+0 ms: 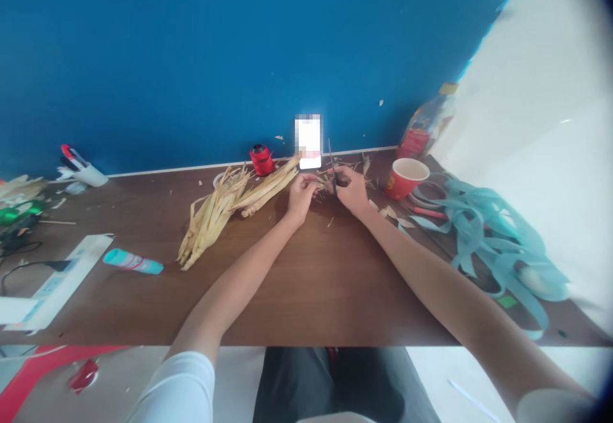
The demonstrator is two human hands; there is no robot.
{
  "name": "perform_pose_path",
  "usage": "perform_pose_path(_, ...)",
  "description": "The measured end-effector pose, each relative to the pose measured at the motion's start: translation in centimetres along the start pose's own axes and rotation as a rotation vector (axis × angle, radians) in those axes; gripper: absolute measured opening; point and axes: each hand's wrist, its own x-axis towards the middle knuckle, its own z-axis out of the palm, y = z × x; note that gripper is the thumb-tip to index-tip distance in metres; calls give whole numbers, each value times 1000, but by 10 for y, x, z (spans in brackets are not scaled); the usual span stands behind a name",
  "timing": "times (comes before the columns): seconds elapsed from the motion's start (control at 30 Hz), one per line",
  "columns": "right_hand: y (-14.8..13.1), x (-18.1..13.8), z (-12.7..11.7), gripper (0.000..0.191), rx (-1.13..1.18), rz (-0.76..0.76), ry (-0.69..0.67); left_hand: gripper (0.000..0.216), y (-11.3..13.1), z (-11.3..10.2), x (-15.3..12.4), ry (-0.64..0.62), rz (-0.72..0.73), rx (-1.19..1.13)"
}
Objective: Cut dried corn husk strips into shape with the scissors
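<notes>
Dark trousers (pixel 335 384) fill the bottom middle of the frame, just below the edge of a brown wooden desk (pixel 316 301). Two bare forearms reach across the desk to its middle. The left hand (pixel 301 196) is curled, its fingers pinching a small tuft of dried husk (pixel 324 184). The right hand (pixel 350 190) is closed around a pair of scissors (pixel 332 169), blades pointing up, just beside the tuft. Whether the blades are on the husk is too small to tell.

Just left of the hands lies a pile of long husk strips (pixel 215 212). A teal tube (pixel 133 261) and a white power strip (pixel 57 282) sit farther left. To the right are tangled pale blue paper strips (pixel 488 238) and a red paper cup (pixel 407 177). Along the far edge stand a red spool (pixel 262 160), a blurred white object (pixel 308 138) and a plastic bottle (pixel 426 123), against a blue wall (pixel 239 46).
</notes>
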Motion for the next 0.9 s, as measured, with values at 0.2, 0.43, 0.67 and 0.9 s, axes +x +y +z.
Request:
perform_pose_path(0.2,-3,-1,0,46,38,-17,-53,18,0,0,-2,-15,33,-21)
perform_pose_path(0.43,0,0,1,50,60,14,-117,28,-2,1,-2,-24,8,-52)
perform_pose_path(0.67,-2,-1,0,44,-45,-22,-46,16,-8,-1,1,-89,1,9)
perform_pose_path(0.9,-1,-1,1,39,-183,-58,-29,8,-7,0,0,-15,1,23)
